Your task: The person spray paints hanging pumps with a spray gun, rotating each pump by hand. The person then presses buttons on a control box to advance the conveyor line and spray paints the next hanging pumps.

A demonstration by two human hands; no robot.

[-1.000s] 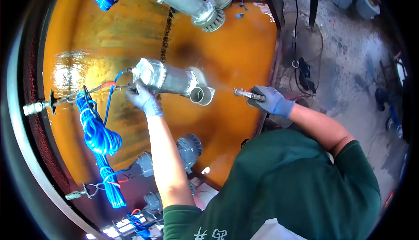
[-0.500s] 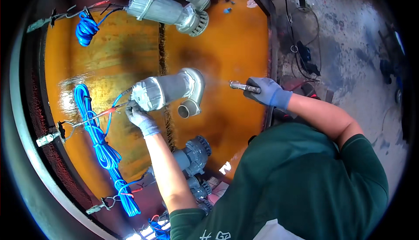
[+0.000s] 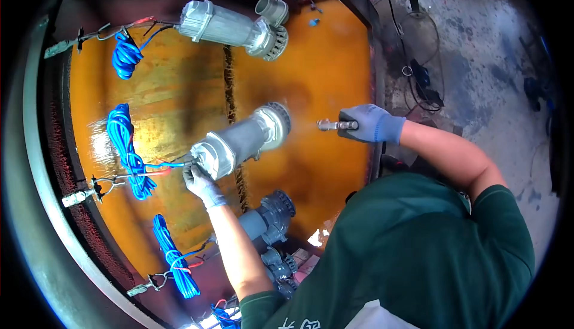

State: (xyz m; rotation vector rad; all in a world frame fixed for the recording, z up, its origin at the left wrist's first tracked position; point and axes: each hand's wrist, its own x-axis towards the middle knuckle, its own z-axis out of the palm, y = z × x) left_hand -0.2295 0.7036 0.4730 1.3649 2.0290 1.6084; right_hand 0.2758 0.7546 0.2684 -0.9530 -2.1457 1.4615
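Clock hours are read from the middle of the view. A silver-grey pump (image 3: pixel 237 140) is seen just off the centre, toward nine o'clock, tilted so that its slotted end is turned toward two o'clock and its capped end toward eight.

At eight o'clock, the capped end is reached by the gloved left hand (image 3: pixel 202 186). Its fingers are bent inward beside the blue cable (image 3: pixel 168 164) and the hanging wire (image 3: pixel 142 174); whether the pump, the wire or the cable is pinched by them cannot be told.

Between two and three o'clock, a metal spray gun (image 3: pixel 329 125) is grasped by the gloved right hand (image 3: pixel 366 124), the fingers being wrapped closely around it. The nozzle is aimed toward nine o'clock, at the slotted end, from which it is set apart, and a faint mist (image 3: pixel 303 121) is seen between the two.

The wire is caught at its outer end by a clamp (image 3: pixel 76 198), between eight and nine o'clock. A blue cable bundle (image 3: pixel 124 140) is hung at nine o'clock.

Another silver pump (image 3: pixel 224 27) is placed at eleven o'clock, and a darker grey pump (image 3: pixel 256 224) between six and seven, partly hidden by the left forearm. Behind them, an orange-brown panel (image 3: pixel 326 72) is spread.
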